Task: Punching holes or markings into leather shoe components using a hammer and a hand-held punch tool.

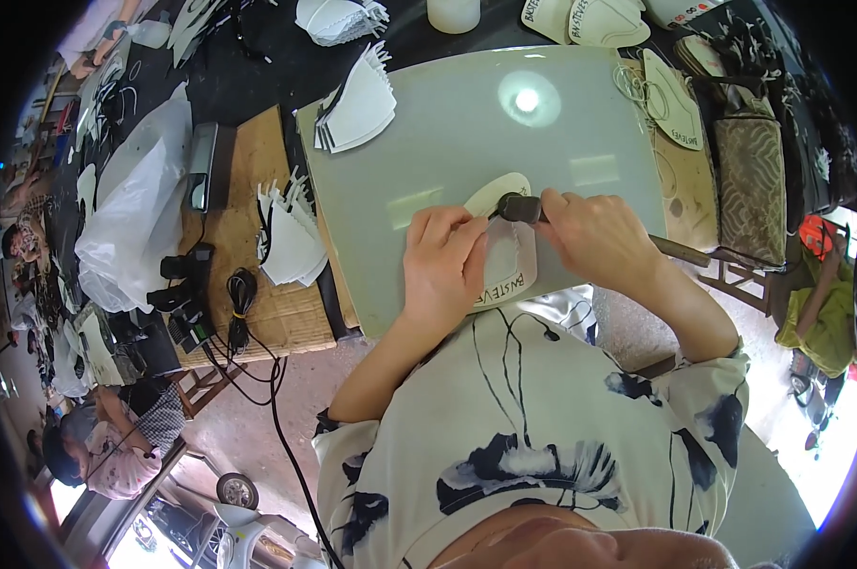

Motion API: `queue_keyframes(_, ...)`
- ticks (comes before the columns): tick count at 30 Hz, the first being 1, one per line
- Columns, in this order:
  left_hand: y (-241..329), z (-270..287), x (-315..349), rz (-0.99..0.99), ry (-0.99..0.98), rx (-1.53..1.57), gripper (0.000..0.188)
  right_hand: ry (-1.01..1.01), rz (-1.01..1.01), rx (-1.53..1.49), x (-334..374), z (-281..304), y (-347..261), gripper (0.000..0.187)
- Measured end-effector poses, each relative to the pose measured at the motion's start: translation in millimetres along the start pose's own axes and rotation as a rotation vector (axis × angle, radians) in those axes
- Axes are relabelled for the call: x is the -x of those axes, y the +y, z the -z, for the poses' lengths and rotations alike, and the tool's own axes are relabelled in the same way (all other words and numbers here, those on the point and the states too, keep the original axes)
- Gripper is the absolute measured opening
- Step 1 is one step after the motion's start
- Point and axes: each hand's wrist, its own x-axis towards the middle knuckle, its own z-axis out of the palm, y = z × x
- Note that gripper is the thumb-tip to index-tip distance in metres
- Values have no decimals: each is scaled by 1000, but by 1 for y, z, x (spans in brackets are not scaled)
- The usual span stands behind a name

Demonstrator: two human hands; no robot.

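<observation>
A hammer with a dark head [520, 208] is in my right hand [594, 237], which is closed round it near the head. Its wooden handle sticks out past my wrist to the right. The head rests at or just above a cream curved template [506, 294] with dark lettering along its rim, lying on the grey-green board [371, 218]. A pale piece shows within the template's outline. My left hand [444, 261] lies over the template's left side, thumb and fingers pinched together beside the hammer head. What they pinch is mostly hidden.
White cut pieces are stacked on the board's far left [360, 104] and beside it [291, 232]. More templates [673, 104] lie at the right with loose thread. A plastic bag [129, 209] and black cables [241, 294] are on the left; a patterned cushion-like block [751, 190] is right. Other people are around.
</observation>
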Motion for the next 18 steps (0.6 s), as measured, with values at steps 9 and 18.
queue_keyframes(9,6,-1,9,-194,-23,-310,33,58,3,-58,3,7,-1,31)
queue_keyframes(18,6,-2,10,-181,-21,-269,33,173,18,-96,8,9,-7,30)
